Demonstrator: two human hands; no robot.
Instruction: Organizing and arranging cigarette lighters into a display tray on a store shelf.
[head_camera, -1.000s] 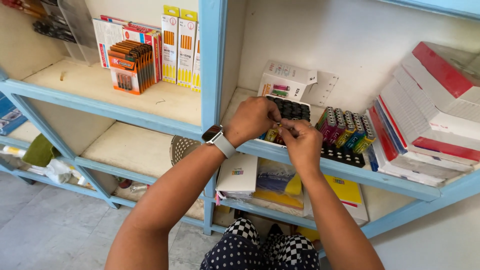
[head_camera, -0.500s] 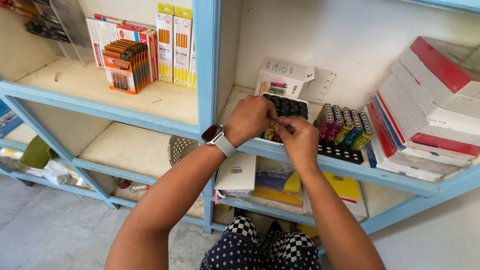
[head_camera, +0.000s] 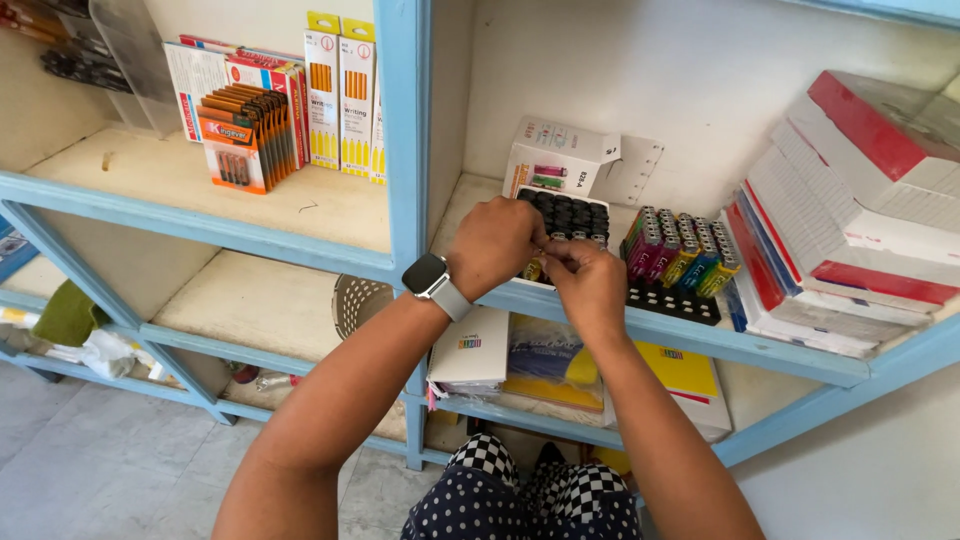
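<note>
My left hand (head_camera: 495, 246), with a watch on its wrist, and my right hand (head_camera: 588, 283) meet at the front of a black tray of lighters (head_camera: 570, 217) on the light-blue shelf (head_camera: 700, 337). Their fingertips pinch together over a small yellow lighter (head_camera: 535, 268) at the tray's near edge; which fingers actually grip it is hidden. To the right a second black tray (head_camera: 680, 298) holds several coloured lighters (head_camera: 680, 245). A white lighter box (head_camera: 558, 160) stands behind the first tray.
Stacked red-and-white boxes (head_camera: 850, 230) fill the shelf's right end. On the left compartment stand orange battery packs (head_camera: 245, 135) and pencil cards (head_camera: 340, 95). Below lie notebooks (head_camera: 470, 352), a yellow booklet (head_camera: 685, 375) and a metal strainer (head_camera: 358, 300). Grey tiled floor (head_camera: 90, 470) lies at the lower left.
Both hands have stayed at the front of the lighter tray, fingers shifting only slightly. The view has drifted a little.
</note>
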